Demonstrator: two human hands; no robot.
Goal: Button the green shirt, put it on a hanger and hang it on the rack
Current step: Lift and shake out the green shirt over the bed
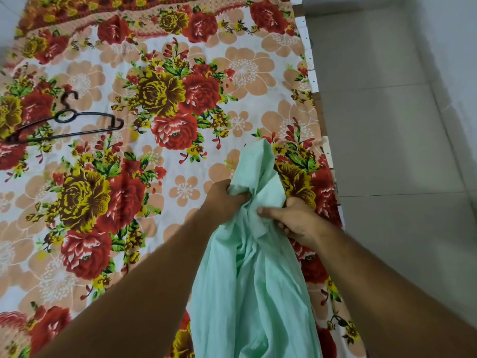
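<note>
Over the bed sheet (180, 29): green shirt (247, 293) is held bunched
Left hand (224, 200): wrapped round shirt
Right hand (294, 223): wrapped round shirt
Risk: buttons missed, hidden by folds

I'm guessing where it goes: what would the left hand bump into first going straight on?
The green shirt: the left hand grips it, and the cloth is bunched right in front. Past that, probably the flowered bedsheet, though depth is unclear.
</note>
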